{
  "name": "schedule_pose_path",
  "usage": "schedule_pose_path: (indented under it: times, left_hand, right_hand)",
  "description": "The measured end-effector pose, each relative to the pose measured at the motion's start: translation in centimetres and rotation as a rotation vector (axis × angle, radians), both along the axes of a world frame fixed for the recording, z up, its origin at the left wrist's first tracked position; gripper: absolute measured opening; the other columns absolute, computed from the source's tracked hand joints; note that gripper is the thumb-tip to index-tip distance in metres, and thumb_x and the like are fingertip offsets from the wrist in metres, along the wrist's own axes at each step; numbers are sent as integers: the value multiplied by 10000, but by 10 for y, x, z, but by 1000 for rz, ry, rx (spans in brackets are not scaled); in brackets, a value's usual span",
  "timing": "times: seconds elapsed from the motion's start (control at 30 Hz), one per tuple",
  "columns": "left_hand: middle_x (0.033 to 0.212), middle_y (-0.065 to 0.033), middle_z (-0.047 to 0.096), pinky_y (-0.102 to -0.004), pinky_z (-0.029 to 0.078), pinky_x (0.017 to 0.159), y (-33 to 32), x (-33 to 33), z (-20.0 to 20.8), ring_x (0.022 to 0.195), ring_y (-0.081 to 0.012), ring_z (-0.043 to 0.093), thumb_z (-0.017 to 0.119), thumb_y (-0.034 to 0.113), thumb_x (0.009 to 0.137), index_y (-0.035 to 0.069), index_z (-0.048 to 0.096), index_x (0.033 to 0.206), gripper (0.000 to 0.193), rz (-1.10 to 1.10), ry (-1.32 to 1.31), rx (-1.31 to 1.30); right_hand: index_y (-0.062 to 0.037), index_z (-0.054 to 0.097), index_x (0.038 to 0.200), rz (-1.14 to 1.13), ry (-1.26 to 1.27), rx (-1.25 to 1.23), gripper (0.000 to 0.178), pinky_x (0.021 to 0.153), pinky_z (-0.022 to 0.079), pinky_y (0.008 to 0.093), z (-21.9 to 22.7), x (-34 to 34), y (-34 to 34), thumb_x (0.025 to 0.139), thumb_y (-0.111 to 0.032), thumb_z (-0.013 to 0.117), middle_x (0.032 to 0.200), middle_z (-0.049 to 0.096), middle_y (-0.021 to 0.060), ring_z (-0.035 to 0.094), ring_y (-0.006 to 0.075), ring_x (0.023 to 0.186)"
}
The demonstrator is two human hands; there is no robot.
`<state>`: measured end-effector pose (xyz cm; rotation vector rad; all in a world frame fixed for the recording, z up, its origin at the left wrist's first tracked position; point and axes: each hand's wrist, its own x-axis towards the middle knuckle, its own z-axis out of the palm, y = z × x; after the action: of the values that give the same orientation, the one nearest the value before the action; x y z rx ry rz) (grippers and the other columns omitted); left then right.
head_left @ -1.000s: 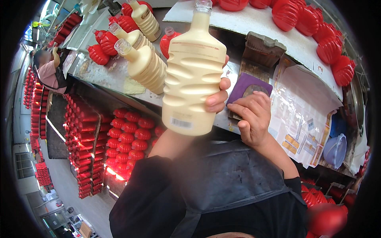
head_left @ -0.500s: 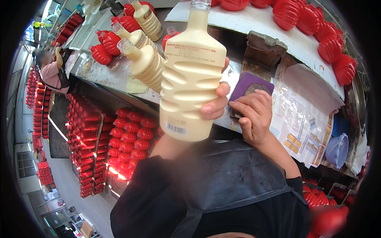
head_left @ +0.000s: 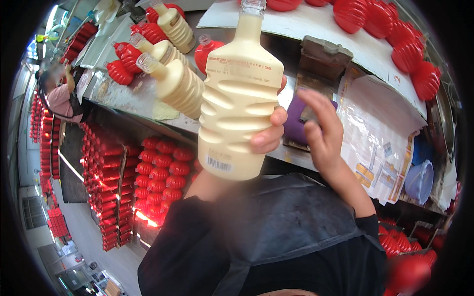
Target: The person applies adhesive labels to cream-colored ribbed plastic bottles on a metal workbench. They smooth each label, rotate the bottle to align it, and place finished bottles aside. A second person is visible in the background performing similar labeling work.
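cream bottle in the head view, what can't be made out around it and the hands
- Left hand: only fingertips show; the cream bottle hides the rest.
- Purple pad: partly covered by the right hand.
- Bottle top: cut off by the upper edge.
- Bottle's printed label: too blurred to make out.

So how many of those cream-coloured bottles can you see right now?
4: one bottle held up in the left hand, and three more on the bench behind, at and. Others may be hidden.
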<state>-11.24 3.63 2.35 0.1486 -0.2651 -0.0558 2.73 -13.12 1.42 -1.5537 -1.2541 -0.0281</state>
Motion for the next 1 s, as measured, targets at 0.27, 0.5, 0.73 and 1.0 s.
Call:
schedule_pose_path:
  times: [0.27,0.5,0.73,1.0]
  left_hand:
    - [1274,-198,591,-388,538,775,-26,40,-20,951,-296,657,569,647,970,80,352,1593,869,-171,34,-125]
    - [1385,-211,557,-427,540,917,-36,58,-29,1106,-319,649,620,605,965,39,340,1583,884,109,273,165]
    - [1437,-165,564,-445,523,1069,-26,72,-39,1269,-287,616,769,377,918,-21,363,1531,836,262,449,786]
    - [1393,-196,602,-464,559,1038,-10,72,-61,1237,-320,648,783,368,882,-14,381,1531,853,292,544,546]
  right_hand:
    - [-1,350,1567,361,966,-267,787,1052,485,383,38,28,9,952,-326,717,1305,647,194,611,245,1239]
    - [51,550,1412,78,879,-83,650,926,561,325,40,48,-9,899,-270,787,1205,714,131,695,175,1042]
    - [52,619,1356,-38,874,-251,561,903,551,316,8,73,-13,931,-287,757,1153,733,117,686,148,1026]
    - [-5,669,1266,-117,-137,-540,408,974,503,436,-34,80,-28,887,-153,703,1165,681,185,647,373,1098]
